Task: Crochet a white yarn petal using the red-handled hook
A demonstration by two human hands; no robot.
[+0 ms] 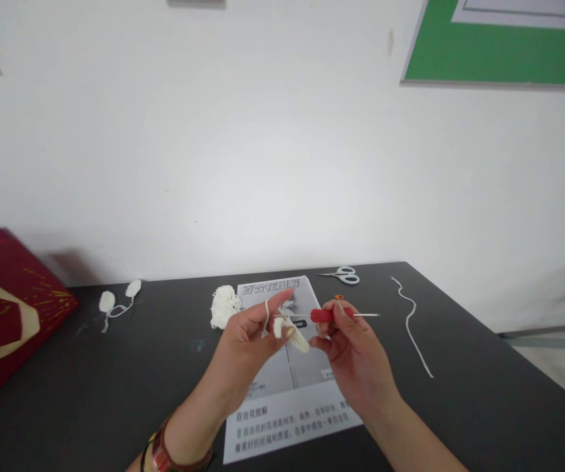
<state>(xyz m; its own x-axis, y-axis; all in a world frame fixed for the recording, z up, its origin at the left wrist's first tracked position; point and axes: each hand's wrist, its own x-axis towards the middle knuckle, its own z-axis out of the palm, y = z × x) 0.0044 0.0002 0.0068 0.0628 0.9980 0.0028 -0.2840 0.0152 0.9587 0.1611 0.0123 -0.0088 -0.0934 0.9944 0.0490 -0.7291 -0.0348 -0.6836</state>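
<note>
My left hand [250, 334] pinches a small cream crocheted piece [296, 337] between thumb and fingers, and a strand of yarn loops over its raised index finger. In my right hand [354, 344] is a crochet hook [319, 315] with a red grip, held level. Its thin metal tip points left and reaches the top of the crocheted piece; whether it passes through a stitch is too small to tell. Below both hands lies a printed sheet [292, 426] with a picture and Chinese text. A white ball of yarn [225, 306] sits just left of the sheet.
Small scissors [345, 275] and an orange stitch marker [339, 297] lie behind my right hand. A loose white strand [413, 328] is on the right. Two white crocheted petals [107, 301] rest at the back left, near a red gift bag [12, 308]. A white wall [263, 164] rises behind the black table [139, 373].
</note>
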